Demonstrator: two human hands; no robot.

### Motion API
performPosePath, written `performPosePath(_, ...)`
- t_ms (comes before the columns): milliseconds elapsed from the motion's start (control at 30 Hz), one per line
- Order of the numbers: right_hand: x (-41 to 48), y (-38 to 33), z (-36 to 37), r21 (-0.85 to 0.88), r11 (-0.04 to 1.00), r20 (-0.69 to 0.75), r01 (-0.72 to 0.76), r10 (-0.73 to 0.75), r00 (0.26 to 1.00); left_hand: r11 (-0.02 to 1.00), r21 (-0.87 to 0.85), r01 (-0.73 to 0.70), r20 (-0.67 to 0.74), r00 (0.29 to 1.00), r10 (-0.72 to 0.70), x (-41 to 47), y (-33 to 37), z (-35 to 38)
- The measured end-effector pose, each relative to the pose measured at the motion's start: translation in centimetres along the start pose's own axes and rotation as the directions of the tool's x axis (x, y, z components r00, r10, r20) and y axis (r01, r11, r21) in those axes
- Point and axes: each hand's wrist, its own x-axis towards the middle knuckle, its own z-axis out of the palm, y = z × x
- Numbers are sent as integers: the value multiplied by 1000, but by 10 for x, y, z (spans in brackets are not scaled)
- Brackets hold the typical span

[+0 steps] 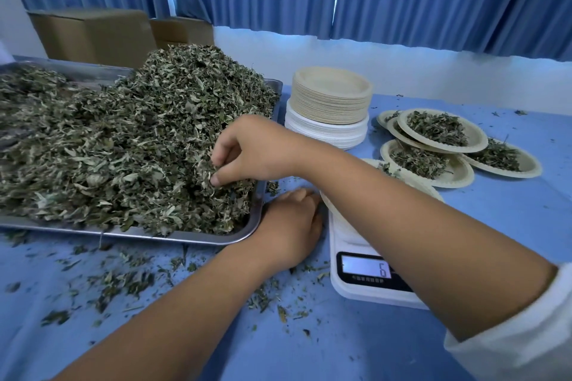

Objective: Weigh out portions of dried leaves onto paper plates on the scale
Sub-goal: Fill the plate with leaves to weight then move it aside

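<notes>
While blue cloth [309,346] lies leaf-strewn, right hand [253,150] fingers pinch dried leaves [123,139] — left's hidden.

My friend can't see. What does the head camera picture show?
A person's right hand pinches dried green leaves from a heaped metal tray, reaching over a white digital scale. The left hand rests on the blue table.
</notes>
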Motion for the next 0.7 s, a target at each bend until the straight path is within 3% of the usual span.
performPosePath(100,-14,4,-13,116,993,-61,-28,36,997,997,-56,-59,-55,997,56,4,-3,5)
performPosePath(233,-49,16,-43,297,953,-210,-52,118,971,997,-1,-71,-27,997,71,13,-7,14)
performPosePath(400,-108,44,-84,382,919,-344,-100,242,908,1000,-11,-29,16,999,29,18,-10,18)
performPosePath(500,-130,60,-96,345,915,-371,-211,339,864,999,-33,-15,14,1000,16,18,-10,18)
performPosePath(700,-149,77,-113,132,893,-287,-430,450,846,999,-33,-26,28,999,27,18,-12,18)
